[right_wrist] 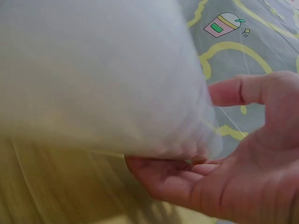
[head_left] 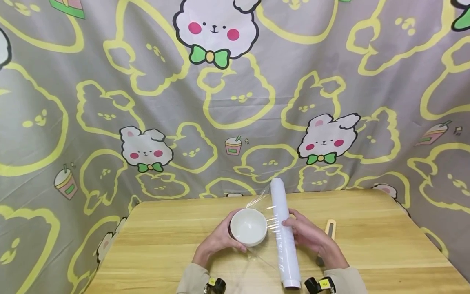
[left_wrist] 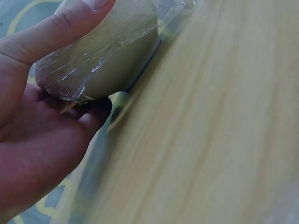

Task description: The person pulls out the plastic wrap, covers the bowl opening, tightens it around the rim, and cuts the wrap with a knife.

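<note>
Gripping a bowl point(head_left: 249, 230), the left hand point(head_left: 219, 237) curls round its side with thumb and fingers spread to its width, the thumb on the side nearer the person. Across from it, the right hand point(head_left: 307, 234) holds a roll of clear film point(head_left: 285, 243) about its middle, thumb on one side and fingers bent round the other, parted by the roll's thickness.

Beyond both hands hangs a grey fabric point(head_left: 242, 96) patterned with yellow outlines and white bunny heads. Below the hands spreads a light wood-grain worktop point(head_left: 158, 241). The roll stands lengthwise between the two hands, against the right hand's inner side; its far end reaches past the fingertips and shows against the fabric. From the roll, a glossy sheet of film stretches toward the left hand and clings, crinkled, to the bowl's outer wall; whether it covers the mouth cannot be told. The white bowl sits in the left hand's grasp, its hollow facing up. Just outside the right hand, a cutter point(head_left: 331, 228) with a pale yellow handle lies on the worktop, partly hidden by the wrist.
</note>
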A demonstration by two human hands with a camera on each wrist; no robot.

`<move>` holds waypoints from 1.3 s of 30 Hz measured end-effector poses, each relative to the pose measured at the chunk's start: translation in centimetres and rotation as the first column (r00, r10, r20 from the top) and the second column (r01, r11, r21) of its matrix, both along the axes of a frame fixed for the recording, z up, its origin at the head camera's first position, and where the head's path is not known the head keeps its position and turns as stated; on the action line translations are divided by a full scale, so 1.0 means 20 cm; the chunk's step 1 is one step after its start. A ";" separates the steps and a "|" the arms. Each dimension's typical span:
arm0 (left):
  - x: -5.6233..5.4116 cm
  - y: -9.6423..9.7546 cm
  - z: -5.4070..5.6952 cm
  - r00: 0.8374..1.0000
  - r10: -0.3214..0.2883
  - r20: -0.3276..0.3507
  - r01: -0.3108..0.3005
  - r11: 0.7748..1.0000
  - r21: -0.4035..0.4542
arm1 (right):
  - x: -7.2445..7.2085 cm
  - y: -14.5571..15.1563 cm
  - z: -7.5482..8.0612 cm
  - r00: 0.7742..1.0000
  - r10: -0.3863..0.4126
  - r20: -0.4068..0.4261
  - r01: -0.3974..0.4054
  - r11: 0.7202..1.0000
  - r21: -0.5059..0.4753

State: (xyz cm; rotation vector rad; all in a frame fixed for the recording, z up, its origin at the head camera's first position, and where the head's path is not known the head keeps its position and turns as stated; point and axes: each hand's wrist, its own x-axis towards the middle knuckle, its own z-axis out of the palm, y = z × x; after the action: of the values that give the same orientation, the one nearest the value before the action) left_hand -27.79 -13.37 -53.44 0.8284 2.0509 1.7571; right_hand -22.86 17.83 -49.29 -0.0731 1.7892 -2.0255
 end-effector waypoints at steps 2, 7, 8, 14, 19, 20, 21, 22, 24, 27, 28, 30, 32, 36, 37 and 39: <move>0.00 -0.01 0.00 1.000 -0.007 -0.010 0.008 1.000 0.007 | -0.01 0.01 0.00 1.000 0.000 -0.014 0.000 0.999 0.033; -0.01 -0.03 -0.01 1.000 -0.010 -0.019 0.011 1.000 0.011 | -0.02 0.02 -0.02 0.999 -0.017 -0.037 0.023 0.987 0.158; -0.02 -0.04 -0.01 1.000 -0.008 -0.016 0.008 1.000 0.013 | -0.02 0.01 -0.02 0.999 -0.032 -0.040 0.039 0.982 0.187; -0.02 -0.04 -0.01 1.000 0.000 0.003 0.000 1.000 0.012 | -0.01 0.00 0.00 0.992 -0.094 -0.081 0.116 0.941 0.317; -0.02 -0.05 0.00 1.000 0.006 -0.006 -0.006 1.000 0.009 | -0.01 -0.01 0.00 0.989 -0.088 -0.118 0.127 0.914 0.386; -0.02 -0.05 0.01 1.000 0.010 -0.007 -0.010 1.000 0.005 | -0.01 -0.01 0.00 0.988 -0.088 -0.125 0.131 0.908 0.397; -0.02 -0.05 0.01 1.000 0.014 -0.008 -0.014 1.000 0.001 | -0.01 -0.01 0.00 0.987 -0.090 -0.131 0.136 0.906 0.401; -0.01 -0.06 0.02 1.000 0.017 -0.008 -0.017 1.000 -0.002 | -0.01 -0.01 0.00 0.986 -0.092 -0.138 0.141 0.902 0.408; -0.01 -0.06 0.03 1.000 0.018 -0.008 -0.018 1.000 -0.002 | 0.00 -0.02 0.00 0.984 -0.088 -0.153 0.145 0.897 0.417; -0.01 -0.08 0.03 1.000 0.010 -0.010 -0.010 1.000 0.009 | 0.00 -0.03 0.00 0.980 -0.094 -0.178 0.164 0.886 0.434; -0.01 -0.08 0.03 1.000 0.006 -0.012 -0.006 1.000 0.016 | 0.00 -0.03 0.00 0.978 -0.094 -0.188 0.170 0.881 0.442; -0.01 -0.08 0.03 1.000 0.003 -0.019 -0.002 1.000 0.025 | 0.00 -0.04 0.00 0.974 -0.094 -0.208 0.182 0.872 0.455; -0.02 -0.09 0.03 1.000 0.005 -0.023 -0.004 1.000 0.029 | 0.00 -0.05 0.00 0.967 -0.095 -0.235 0.200 0.859 0.472; -0.03 -0.10 0.02 1.000 0.008 -0.026 -0.008 1.000 0.025 | -0.01 -0.06 0.01 0.958 -0.092 -0.270 0.222 0.835 0.504; -0.03 -0.10 0.01 1.000 0.007 -0.024 -0.006 1.000 0.026 | -0.02 -0.06 0.01 0.956 -0.089 -0.279 0.227 0.827 0.515; -0.03 -0.10 0.01 1.000 0.005 -0.019 -0.005 1.000 0.026 | -0.02 -0.06 0.01 0.956 -0.078 -0.283 0.224 0.817 0.532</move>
State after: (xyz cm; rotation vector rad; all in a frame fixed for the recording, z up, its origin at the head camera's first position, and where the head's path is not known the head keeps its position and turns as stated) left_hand -28.36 -15.41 -53.32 0.8509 2.0478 1.7890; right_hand -23.20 16.59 -49.16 -0.0036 2.5612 -1.5499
